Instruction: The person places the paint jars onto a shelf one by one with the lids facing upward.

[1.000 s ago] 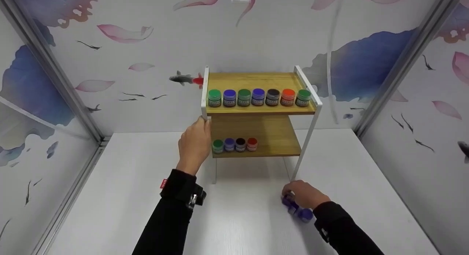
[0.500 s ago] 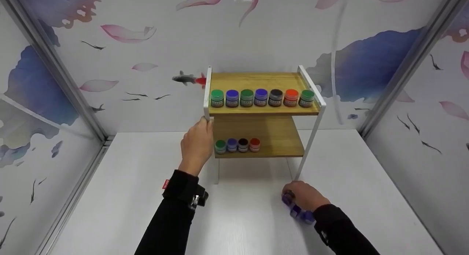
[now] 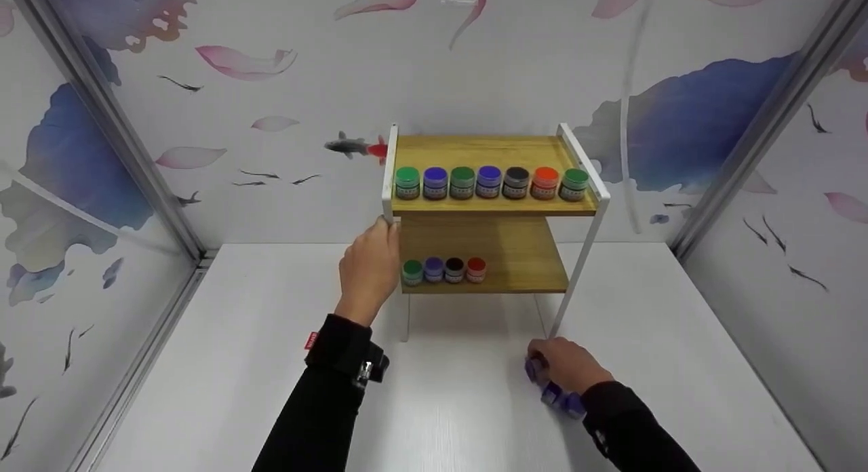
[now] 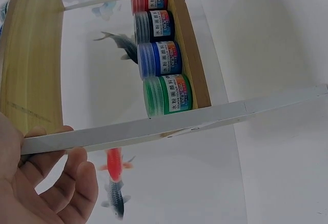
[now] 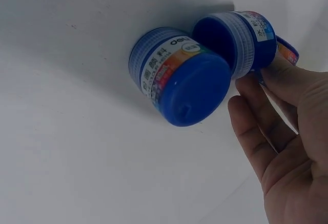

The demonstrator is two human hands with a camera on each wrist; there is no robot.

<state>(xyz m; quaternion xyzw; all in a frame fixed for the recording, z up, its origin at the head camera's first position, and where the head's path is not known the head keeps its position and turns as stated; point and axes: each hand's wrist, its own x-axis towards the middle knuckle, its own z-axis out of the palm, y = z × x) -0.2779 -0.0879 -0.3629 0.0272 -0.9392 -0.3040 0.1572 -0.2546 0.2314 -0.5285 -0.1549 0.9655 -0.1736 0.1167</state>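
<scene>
My left hand [image 3: 369, 268] grips the white left front post [image 4: 128, 131] of a two-tier wooden shelf [image 3: 475, 150], just below the upper board; its fingers curl round the post in the left wrist view. Low over the white table, by the foot of the right front leg, my right hand [image 3: 566, 363] pinches a blue paint jar [image 3: 532, 369], mostly hidden by the thumb in the right wrist view. Two more blue paint jars trail from it toward the wrist: a middle jar [image 5: 241, 44] and a nearer jar [image 5: 179, 75], tilted with its blue end toward the camera.
On the upper board stands a row of several paint jars [image 3: 489, 182] with green, blue, black and red lids. The lower board [image 3: 522, 255] carries a shorter row [image 3: 454, 270] at its left. Printed wall panels [image 3: 475, 72] enclose the white table [image 3: 271, 363].
The head view has shifted a little, so everything appears slightly farther right. The blue jars at the right hand have tilted somewhat. My left hand keeps its hold on the post.
</scene>
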